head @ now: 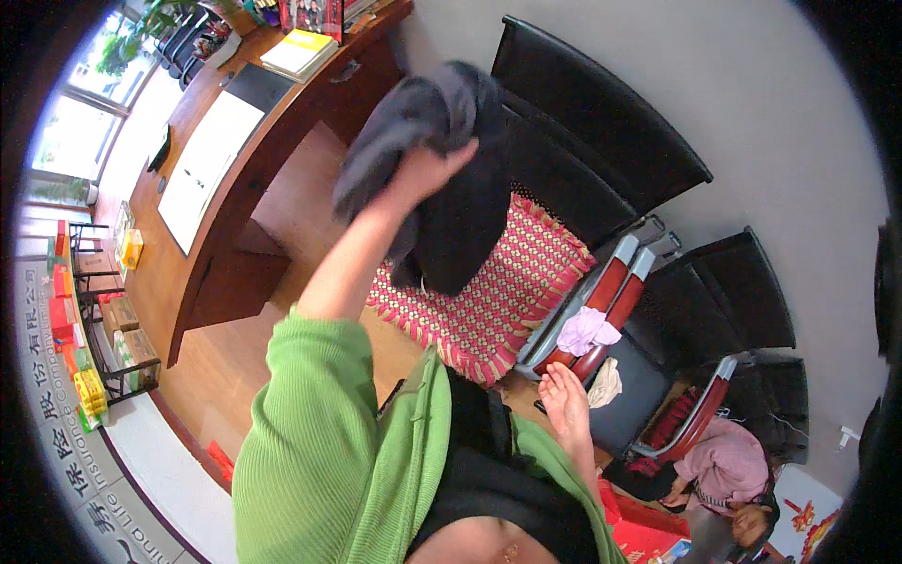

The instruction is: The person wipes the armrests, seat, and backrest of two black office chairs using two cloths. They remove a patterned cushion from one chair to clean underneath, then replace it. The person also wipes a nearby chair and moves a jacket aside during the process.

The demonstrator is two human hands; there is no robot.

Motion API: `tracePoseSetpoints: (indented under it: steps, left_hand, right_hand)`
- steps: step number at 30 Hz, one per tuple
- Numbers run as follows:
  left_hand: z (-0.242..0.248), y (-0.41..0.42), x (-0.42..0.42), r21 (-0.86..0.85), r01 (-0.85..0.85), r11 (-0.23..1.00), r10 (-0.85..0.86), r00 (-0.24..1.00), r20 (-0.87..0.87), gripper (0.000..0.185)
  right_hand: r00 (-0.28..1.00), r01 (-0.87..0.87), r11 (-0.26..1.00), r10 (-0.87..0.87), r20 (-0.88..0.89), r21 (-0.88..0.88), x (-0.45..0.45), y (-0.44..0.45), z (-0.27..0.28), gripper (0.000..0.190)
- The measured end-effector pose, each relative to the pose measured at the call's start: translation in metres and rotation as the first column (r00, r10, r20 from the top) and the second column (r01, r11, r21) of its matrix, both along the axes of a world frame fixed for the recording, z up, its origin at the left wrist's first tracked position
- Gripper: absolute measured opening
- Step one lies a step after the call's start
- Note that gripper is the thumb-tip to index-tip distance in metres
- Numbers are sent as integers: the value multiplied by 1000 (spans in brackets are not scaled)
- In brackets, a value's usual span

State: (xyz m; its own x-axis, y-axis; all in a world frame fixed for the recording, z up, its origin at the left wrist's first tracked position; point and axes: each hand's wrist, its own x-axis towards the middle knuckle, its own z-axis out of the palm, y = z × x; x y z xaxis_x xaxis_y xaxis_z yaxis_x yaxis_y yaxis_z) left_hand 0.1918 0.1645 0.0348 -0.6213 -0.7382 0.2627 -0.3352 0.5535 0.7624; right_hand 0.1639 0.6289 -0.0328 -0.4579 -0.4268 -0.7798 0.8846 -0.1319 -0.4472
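My left hand (426, 173) grips a dark grey-and-black garment (458, 218), raised over a seat of the black bench chair. Part of the garment is bunched above the hand and blurred, and the rest hangs down in front of the seat cover. That pink-and-cream woven seat cover (486, 310) has a fringed edge. My right hand (566, 402) is bare, its fingers extended beside the wood-topped metal armrests (620, 282). A crumpled lilac cloth (586, 331) lies over the armrests just beyond its fingertips. Close by, a cream cloth (606, 384) rests at the edge of the neighbouring seat.
A wooden desk (218, 233) curves along the left, bearing papers and a stack of yellow-topped booklets (299, 53). Black chair backs (599, 106) line the grey wall. At lower right a person in a pink top (726, 458) sits near a red box (645, 522).
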Motion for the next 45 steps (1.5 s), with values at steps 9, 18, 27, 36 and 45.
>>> tracePoseSetpoints:
  steps: [9, 18, 27, 36, 45]
  left_hand:
    - [-199, -101, -49, 203, 8, 979, -94, 903, 419, 84]
    - [-273, -48, 40, 304, 14, 952, -203, 774, 599, 82]
    - [-299, 68, 78, 490, 138, 861, -399, 782, 479, 51]
    - [-239, 268, 32, 614, 295, 732, -544, 796, 266, 47]
    - [-226, 396, -83, 209, 321, 924, -363, 909, 204, 54]
  right_hand:
    - [989, 35, 993, -51, 142, 117, 33, 4, -32, 25]
    - [998, -64, 958, 62, 16, 279, 31, 2, -61, 27]
    - [226, 437, 386, 828, -514, 813, -83, 44, -114, 81]
    - [160, 254, 547, 790, -592, 798, -77, -24, -161, 59]
    - [266, 278, 721, 577, -772, 634, -89, 179, -168, 42]
